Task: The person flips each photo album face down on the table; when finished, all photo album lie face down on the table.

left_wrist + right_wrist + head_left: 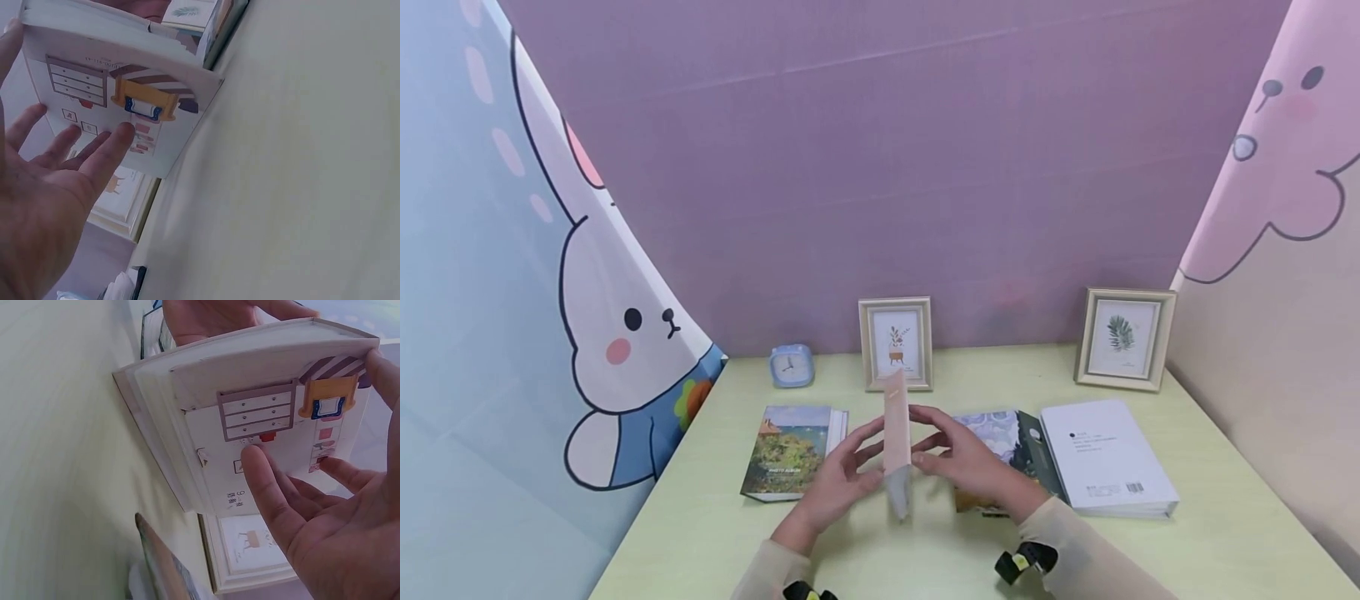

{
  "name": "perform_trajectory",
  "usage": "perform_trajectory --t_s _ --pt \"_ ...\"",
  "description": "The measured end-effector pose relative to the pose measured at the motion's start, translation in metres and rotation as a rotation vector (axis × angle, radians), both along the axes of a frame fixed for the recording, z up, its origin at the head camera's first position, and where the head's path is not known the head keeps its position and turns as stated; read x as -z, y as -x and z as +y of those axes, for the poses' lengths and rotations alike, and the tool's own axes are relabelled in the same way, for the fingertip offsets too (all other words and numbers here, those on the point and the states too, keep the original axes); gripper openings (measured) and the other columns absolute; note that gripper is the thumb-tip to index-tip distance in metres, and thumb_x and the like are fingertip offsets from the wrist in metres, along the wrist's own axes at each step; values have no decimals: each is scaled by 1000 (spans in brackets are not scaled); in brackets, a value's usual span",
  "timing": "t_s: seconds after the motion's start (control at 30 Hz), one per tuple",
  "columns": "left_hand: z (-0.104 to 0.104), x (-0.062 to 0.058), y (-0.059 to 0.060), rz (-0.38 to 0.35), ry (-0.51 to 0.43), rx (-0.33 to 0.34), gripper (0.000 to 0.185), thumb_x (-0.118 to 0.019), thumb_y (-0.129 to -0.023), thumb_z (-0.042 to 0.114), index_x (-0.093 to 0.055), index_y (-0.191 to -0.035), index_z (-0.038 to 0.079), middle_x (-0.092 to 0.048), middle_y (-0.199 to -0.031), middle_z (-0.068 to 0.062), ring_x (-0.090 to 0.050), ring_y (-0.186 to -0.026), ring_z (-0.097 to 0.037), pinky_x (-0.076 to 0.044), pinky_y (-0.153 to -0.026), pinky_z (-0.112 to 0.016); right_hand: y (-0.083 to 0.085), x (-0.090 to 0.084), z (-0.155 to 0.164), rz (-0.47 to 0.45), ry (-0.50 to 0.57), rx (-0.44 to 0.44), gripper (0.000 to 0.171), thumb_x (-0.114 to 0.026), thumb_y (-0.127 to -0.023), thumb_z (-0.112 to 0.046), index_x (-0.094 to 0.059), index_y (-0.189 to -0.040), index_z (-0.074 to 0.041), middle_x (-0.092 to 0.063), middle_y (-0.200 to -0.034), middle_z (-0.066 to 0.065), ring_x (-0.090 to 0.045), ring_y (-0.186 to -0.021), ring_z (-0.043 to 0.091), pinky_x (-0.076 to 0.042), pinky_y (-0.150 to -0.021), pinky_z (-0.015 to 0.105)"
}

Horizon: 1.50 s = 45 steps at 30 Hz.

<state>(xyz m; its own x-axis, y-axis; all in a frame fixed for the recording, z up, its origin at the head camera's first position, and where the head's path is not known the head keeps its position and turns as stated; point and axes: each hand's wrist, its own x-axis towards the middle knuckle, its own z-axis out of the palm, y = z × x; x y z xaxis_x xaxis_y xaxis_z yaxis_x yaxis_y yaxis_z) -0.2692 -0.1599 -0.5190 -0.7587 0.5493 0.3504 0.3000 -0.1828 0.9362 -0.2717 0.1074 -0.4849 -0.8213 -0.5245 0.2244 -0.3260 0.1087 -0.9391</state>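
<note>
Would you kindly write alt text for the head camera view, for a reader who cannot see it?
Two hands, left hand and right hand, hold a thin pink book upright on its edge between flat palms on a pale green table. Three more books lie flat behind it, and two framed pictures and a small blue clock stand against a purple wall.

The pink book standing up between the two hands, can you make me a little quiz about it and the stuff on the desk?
1. True or false: the pink book lies flat on the desk.
2. Which hands touch it: A left hand only, B right hand only, C both?
3. What blue thing stands left of the middle picture frame?

Key: 1 false, it stands on edge. 2 C, straight fingers press each cover. 3 the small clock.
</note>
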Motion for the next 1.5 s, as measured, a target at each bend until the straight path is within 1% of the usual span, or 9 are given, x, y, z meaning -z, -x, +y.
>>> perform_trajectory --t_s 0.2,0.37,0.47,0.53,0.7,0.83,1.03,1.23,1.5 --pt "6 1 0 20 60 34 74 -63 -104 2 -26 -167 13 -20 -173 -6 -25 -153 -46 -45 -114 -46 -3 0 9 -41 65 -41 69 -68 -104 -24 -33 -164 -19 -35 -165 15 -61 -123 41 -61 -93 38" --pt "11 3 0 23 109 25 75 -64 -102 -1 -28 -167 14 -22 -173 -6 -22 -155 -45 -40 -116 -58 -4 7 17 -73 100 -66 69 -65 -106 -24 -29 -164 -19 -33 -165 16 -60 -126 38 -59 -97 36" --pt "12 2 -2 19 134 21 74 -65 -101 -2 -30 -166 13 -24 -171 -8 -23 -154 -48 -38 -115 -64 -5 9 20 -72 104 -81 70 -64 -107 -25 -26 -165 -18 -33 -164 17 -60 -126 36 -59 -99 38" --pt "11 2 -4 13 143 19 73 -65 -101 -2 -32 -165 11 -25 -170 -11 -24 -152 -50 -39 -113 -66 -6 10 22 -64 108 -89 71 -63 -107 -27 -24 -166 -18 -35 -162 19 -60 -124 36 -60 -96 41" --pt "8 2 -5 13 195 -9 71 -69 -100 2 -36 -163 9 -31 -167 -15 -30 -148 -54 -42 -112 -65 -7 15 25 -43 137 -102 77 -65 -106 -29 -19 -167 -15 -40 -157 23 -59 -119 38 -63 -87 48" --pt "7 4 -4 11 230 -26 70 -71 -100 6 -38 -162 11 -34 -166 -14 -33 -148 -53 -41 -113 -64 -7 17 27 -32 176 -101 79 -66 -106 -26 -18 -168 -14 -41 -157 26 -60 -121 39 -62 -91 46" --pt "6 7 -3 -6 216 -29 70 -72 -100 8 -38 -161 8 -30 -167 -15 -32 -149 -51 -40 -114 -63 -9 18 28 -44 216 -82 76 -64 -106 -17 -19 -167 -13 -41 -156 28 -62 -123 41 -61 -95 41" --pt "6 7 -3 -18 224 -48 69 -73 -99 9 -40 -160 8 -32 -167 -14 -32 -150 -50 -39 -115 -62 -10 18 28 -32 229 -56 77 -66 -105 -14 -20 -166 -12 -45 -151 29 -64 -119 41 -62 -92 40" --pt "5 7 -3 -8 257 -84 69 -75 -98 12 -42 -159 10 -33 -167 -12 -34 -150 -47 -36 -118 -61 -7 21 28 -11 270 -96 76 -65 -105 -8 -20 -166 -6 -48 -149 32 -64 -115 33 -62 -88 36"
